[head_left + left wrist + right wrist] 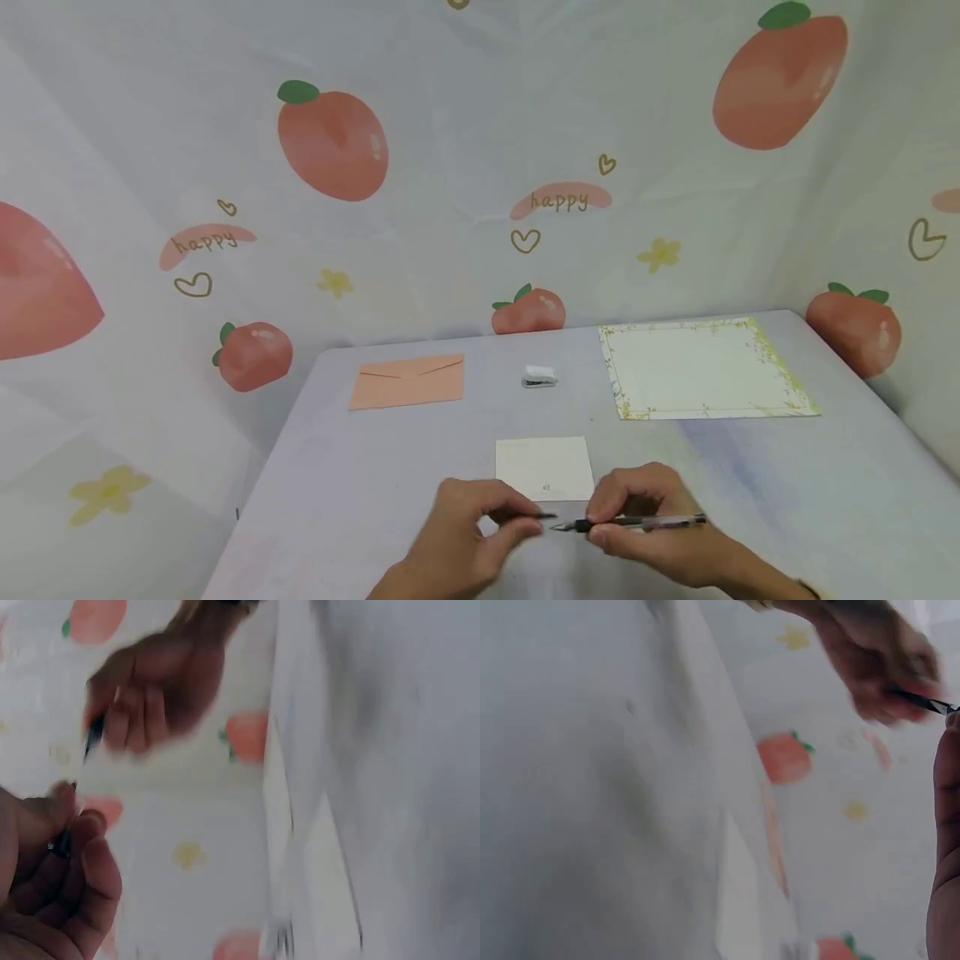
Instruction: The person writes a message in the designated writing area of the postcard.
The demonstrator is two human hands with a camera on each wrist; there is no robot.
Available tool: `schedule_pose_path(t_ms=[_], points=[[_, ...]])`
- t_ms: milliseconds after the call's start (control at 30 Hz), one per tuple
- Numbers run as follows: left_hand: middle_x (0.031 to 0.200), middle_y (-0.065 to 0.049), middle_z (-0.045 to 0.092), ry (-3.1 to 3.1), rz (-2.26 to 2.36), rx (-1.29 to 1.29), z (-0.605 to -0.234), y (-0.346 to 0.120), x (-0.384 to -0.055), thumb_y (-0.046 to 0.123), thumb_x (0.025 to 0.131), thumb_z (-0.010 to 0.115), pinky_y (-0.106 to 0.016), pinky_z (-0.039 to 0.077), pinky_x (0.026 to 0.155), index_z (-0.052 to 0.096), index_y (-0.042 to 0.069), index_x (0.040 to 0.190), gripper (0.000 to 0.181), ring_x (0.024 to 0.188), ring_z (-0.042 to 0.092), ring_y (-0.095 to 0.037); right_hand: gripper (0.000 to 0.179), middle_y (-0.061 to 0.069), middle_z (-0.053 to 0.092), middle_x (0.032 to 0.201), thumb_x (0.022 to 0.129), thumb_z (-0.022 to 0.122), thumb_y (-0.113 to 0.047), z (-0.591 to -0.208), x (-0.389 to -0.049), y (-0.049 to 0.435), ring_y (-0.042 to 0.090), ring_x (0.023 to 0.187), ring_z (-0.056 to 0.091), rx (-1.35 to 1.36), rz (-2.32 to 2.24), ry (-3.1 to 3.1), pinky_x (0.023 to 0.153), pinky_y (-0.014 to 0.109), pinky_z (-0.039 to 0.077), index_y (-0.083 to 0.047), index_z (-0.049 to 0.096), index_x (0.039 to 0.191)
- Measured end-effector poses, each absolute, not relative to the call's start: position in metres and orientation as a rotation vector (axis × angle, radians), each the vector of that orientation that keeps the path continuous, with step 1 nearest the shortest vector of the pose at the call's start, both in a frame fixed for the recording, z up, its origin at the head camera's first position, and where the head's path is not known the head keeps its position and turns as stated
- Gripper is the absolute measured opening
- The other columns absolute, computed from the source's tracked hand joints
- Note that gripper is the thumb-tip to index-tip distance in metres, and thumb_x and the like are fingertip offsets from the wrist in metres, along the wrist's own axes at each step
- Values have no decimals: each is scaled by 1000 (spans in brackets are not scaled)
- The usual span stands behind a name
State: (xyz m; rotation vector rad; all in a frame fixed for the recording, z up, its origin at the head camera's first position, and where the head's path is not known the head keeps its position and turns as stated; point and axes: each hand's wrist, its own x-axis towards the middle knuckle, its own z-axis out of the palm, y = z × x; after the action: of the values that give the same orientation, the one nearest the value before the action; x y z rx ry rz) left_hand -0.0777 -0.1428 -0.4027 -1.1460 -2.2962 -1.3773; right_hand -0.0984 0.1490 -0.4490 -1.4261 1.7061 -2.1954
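Observation:
My right hand (671, 554) holds a gel pen (663, 522) with a clear barrel and black grip, its bare tip pointing left. Between thumb and fingers, my left hand (457, 533) pinches a dark pen cap (550, 516). A small gap separates cap and pen tip, and both hands are above the table's near side. Just beyond them lies a small cream card (543, 462). The left wrist view shows the cap's dark end (61, 843) among the left fingers; in the right wrist view the right hand is mostly cut off.
A peach envelope (411, 385) lies at the back left of the pale table (337, 492). Near the back middle sits a small white stapler (539, 377). At the back right is a letter sheet (697, 371) with a floral border. A fruit-printed curtain (450, 250) hangs behind.

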Motion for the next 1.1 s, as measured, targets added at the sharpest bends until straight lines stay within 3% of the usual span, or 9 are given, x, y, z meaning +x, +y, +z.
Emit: schedule_pose_path(t_ms=[167, 333, 667, 867, 933, 1100], points=[[95, 3, 83, -2371, -1432, -819, -398, -176, -80, 9, 95, 85, -22, 65, 71, 82, 14, 105, 11, 80, 77, -1, 45, 8, 74, 95, 82, 58, 37, -440, -102, 191, 21, 67, 65, -1300, -2217, 1778, 46, 39, 50, 1, 70, 107], [101, 5, 83, -2410, -1471, -879, -402, -188, -82, 16, 100, 82, -28, 68, 76, 83, 17, 111, 11, 87, 78, -7, 42, 8, 74, 94, 88, 53, 33, -440, -103, 207, 23, 67, 68, -1197, -2156, 1874, 49, 43, 51, -1, 69, 108], [99, 6, 80, -2456, -1415, -749, -415, -193, -87, 10, 95, 85, -28, 63, 79, 85, 25, 102, 16, 91, 72, -7, 35, 8, 73, 89, 94, 52, 27, -437, -105, 203, 27, 64, 66, -1075, -2174, 1906, 54, 43, 52, -2, 66, 106], [95, 18, 79, -2531, -1414, -521, -423, -197, -93, 3, 91, 87, -28, 60, 79, 83, 32, 101, 31, 87, 70, -7, 31, 9, 71, 88, 96, 52, 25, -435, -110, 199, 30, 65, 65, -1024, -2175, 1893, 56, 43, 52, -3, 65, 105], [93, 18, 79, -2563, -1459, -419, -425, -199, -96, 4, 91, 87, -26, 61, 81, 83, 31, 100, 29, 85, 72, -7, 31, 9, 71, 89, 97, 52, 24, -435, -113, 198, 30, 65, 65, -1023, -2183, 1879, 57, 42, 53, -2, 65, 105], [96, 6, 83, -2614, -1634, -208, -426, -203, -103, 8, 93, 87, -24, 65, 85, 84, 15, 101, 10, 85, 78, -10, 30, 7, 72, 89, 97, 52, 24, -435, -119, 192, 31, 65, 64, -1038, -2201, 1852, 59, 41, 53, -2, 65, 105]])
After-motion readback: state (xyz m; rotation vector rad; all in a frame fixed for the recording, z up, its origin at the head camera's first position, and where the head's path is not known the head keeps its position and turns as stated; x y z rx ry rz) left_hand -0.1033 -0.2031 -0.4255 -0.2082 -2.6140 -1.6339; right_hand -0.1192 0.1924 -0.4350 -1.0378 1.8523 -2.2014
